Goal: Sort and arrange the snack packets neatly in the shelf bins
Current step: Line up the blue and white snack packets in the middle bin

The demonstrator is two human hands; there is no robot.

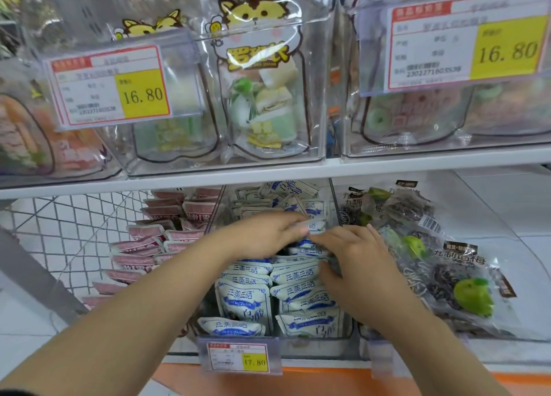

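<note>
Blue-white packets under left hand, right hand

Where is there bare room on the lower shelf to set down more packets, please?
Bare white surface lies behind and right of the plum packets. The blue-white packets where the left hand and right hand work are packed tight, the pink packets likewise.

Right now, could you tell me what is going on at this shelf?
A person is tidying the lower middle bin. Both the left hand and right hand reach in, fingers gripping blue-and-white packets. Front rows stand neat; those behind lie jumbled. Pink packets sit left, plum packets right.
</note>
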